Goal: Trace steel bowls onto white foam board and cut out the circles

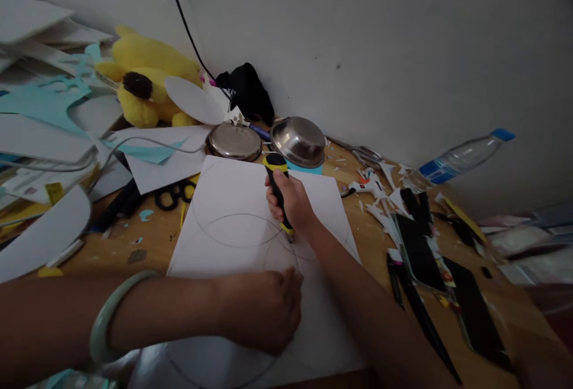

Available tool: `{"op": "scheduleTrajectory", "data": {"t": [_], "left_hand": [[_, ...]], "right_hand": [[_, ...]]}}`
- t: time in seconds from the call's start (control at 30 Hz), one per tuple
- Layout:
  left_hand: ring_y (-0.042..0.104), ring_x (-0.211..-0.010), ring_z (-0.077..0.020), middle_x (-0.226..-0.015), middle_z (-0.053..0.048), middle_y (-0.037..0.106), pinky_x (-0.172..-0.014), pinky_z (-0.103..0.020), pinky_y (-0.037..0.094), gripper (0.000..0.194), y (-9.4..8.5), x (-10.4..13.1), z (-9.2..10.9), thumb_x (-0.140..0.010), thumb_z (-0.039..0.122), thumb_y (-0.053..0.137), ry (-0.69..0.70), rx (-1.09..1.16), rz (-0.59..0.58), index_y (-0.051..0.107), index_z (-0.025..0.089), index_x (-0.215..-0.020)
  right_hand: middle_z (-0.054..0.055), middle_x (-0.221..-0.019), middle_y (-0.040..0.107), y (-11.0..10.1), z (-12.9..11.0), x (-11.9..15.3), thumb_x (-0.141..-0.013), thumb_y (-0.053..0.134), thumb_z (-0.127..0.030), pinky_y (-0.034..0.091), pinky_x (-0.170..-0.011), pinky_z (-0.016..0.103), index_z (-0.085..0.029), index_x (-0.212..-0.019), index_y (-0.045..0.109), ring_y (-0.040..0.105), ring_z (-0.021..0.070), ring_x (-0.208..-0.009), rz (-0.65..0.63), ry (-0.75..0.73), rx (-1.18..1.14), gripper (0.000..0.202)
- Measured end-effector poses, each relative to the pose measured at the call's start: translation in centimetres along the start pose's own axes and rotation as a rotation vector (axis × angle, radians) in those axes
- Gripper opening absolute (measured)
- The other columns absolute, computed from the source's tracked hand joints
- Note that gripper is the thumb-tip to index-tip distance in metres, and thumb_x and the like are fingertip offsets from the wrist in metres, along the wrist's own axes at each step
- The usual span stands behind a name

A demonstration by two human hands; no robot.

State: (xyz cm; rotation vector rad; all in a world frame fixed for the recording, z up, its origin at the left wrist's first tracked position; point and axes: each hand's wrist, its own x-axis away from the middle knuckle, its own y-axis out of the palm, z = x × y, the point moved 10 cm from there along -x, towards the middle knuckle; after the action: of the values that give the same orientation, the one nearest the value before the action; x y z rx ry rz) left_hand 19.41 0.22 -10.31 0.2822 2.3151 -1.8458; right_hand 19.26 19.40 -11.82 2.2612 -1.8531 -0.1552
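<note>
My right hand (289, 201) is wrapped round a black and yellow utility knife (276, 183), held upright with its tip down on a large white board (233, 189). Pencilled circles and arcs cover the board, and the tip stands close to one of these lines. Nearer to me, my left hand (264, 308) rests on the same board with its fingers curled closed. Whatever those fingers may hold is hidden. A pale green bangle (102, 323) circles my left wrist.
Behind the board sit a round metal lid (235, 140) and a steel bowl (299, 138). Scissors (174, 194) lie left, below a yellow plush toy (152, 73). On the right are a glue gun (370, 184), phones (421, 252) and a tilted plastic bottle (465, 159).
</note>
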Motion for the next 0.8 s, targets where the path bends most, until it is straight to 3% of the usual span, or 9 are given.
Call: {"op": "scheduleTrajectory", "data": {"t": [0.33,0.6,0.8], "left_hand": [[0.066,-0.088,-0.0276,-0.102,-0.019,0.067,-0.062,-0.032,0.049,0.036,0.2,-0.1,0.2,-0.080,0.032,0.053,0.026,0.008,-0.035,0.067,0.005,-0.099],[0.065,-0.092,-0.0274,-0.102,-0.018,0.067,-0.070,-0.032,0.051,0.036,0.1,-0.2,0.0,-0.079,0.033,0.054,0.030,0.040,-0.045,0.069,0.006,-0.097],[0.064,-0.093,-0.0280,-0.102,-0.017,0.068,-0.076,-0.035,0.050,0.035,0.0,-0.2,0.2,-0.077,0.031,0.054,0.043,0.016,-0.016,0.069,0.007,-0.097]], "right_hand": [[-0.011,-0.044,0.040,1.8,0.3,-0.3,-0.076,0.053,-0.056,0.021,-0.025,0.014,-0.019,-0.075,0.046,0.030,0.0020,-0.027,-0.130,0.054,-0.004,0.038],[-0.012,-0.044,0.040,2.1,0.3,-1.2,-0.076,0.053,-0.057,0.021,-0.026,0.015,-0.019,-0.074,0.046,0.030,0.0021,-0.027,-0.110,0.050,-0.013,0.038],[-0.011,-0.045,0.040,3.8,0.9,-2.0,-0.075,0.054,-0.057,0.021,-0.026,0.015,-0.019,-0.074,0.046,0.029,0.0022,-0.028,-0.219,0.111,0.005,0.039]]}}
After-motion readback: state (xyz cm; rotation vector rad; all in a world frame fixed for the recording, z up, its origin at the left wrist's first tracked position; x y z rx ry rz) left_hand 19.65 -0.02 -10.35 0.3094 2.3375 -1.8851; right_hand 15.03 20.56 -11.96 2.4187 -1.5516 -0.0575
